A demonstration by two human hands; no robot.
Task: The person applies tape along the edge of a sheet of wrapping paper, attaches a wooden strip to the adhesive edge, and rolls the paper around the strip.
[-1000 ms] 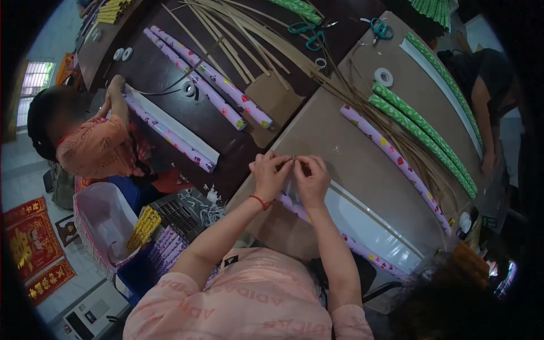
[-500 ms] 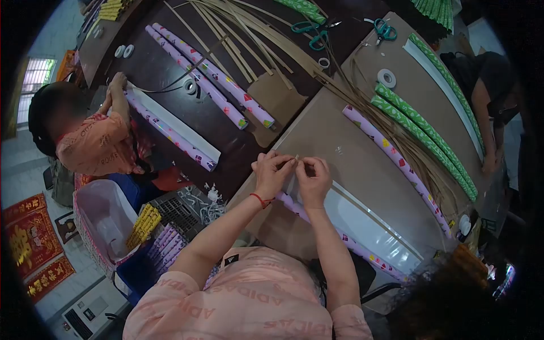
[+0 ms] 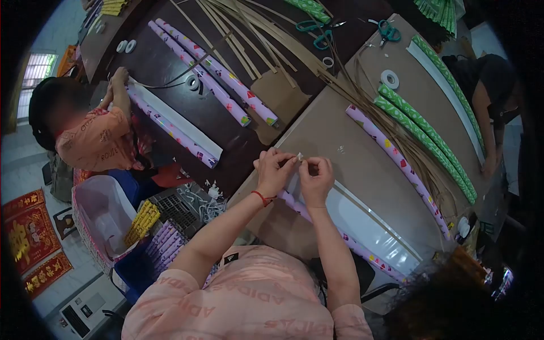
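Observation:
My left hand (image 3: 275, 174), a red cord at its wrist, is closed in a pinch. Opposite it, my right hand (image 3: 316, 180) also pinches, fingertips nearly touching the left ones. A small crumpled white scrap (image 3: 300, 156) shows between them; it is too small to name more exactly. Below my hands lies a partly rolled sheet of purple patterned wrapping paper (image 3: 362, 249), its white inside (image 3: 351, 212) facing up. A narrow tan strip (image 3: 385, 225) runs lengthwise along that white side. Small white bits (image 3: 340, 150) lie on the board beyond my right hand.
Purple rolls (image 3: 396, 156) and green rolls (image 3: 425, 141) lie ahead, near thin brown strips (image 3: 266, 39), tape rolls (image 3: 390, 79) and scissors (image 3: 389, 32). A person (image 3: 96, 133) works at left over a purple sheet; another person's arm (image 3: 488, 113) is at right. A basket (image 3: 102, 215) stands lower left.
The white scrap between my fingertips shows more clearly and looks larger. My hands stay almost in place, and the whole view has shifted slightly.

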